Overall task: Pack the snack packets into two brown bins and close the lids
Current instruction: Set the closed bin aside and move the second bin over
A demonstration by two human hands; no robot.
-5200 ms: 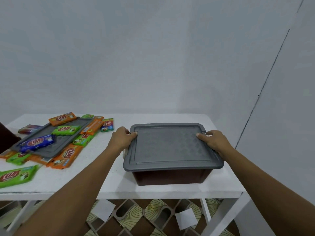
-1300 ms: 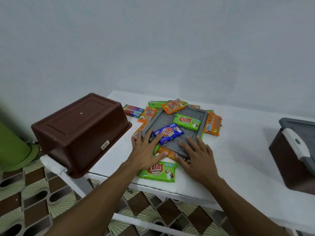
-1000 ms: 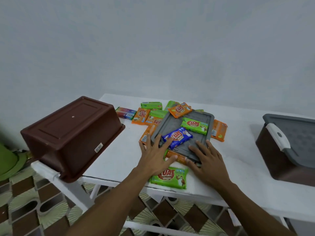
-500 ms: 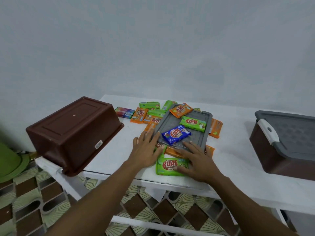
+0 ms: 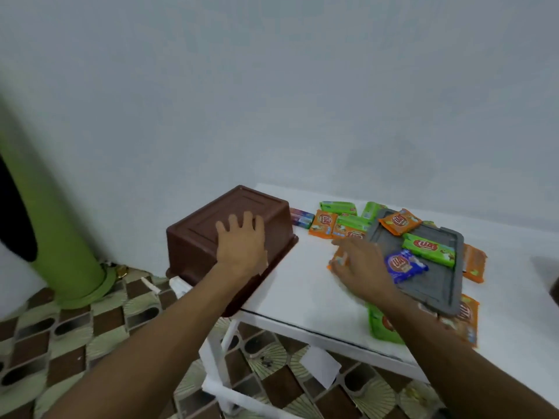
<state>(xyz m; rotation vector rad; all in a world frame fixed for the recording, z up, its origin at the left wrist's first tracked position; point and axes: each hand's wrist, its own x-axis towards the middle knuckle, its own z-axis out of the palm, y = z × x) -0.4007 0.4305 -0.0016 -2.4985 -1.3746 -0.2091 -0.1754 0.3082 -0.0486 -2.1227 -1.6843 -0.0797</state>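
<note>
Left hand (image 5: 242,246) resting flat, fingers spread, on upturned brown bin (image 5: 205,237); right hand (image 5: 361,267) hovering right of bin, grip open.

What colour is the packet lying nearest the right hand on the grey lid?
Blue packet, with a red logo, seen in the head view.

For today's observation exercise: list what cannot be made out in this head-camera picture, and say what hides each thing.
- Inside of the upturned brown bin: faces down, under the left hand.
- Right hand: motion-blurred; grip unclear.
- Green packet label: covered by the right forearm.
- Dark object: cut off by the right edge.
- Gray lid: near corner hidden by the forearm.
</note>
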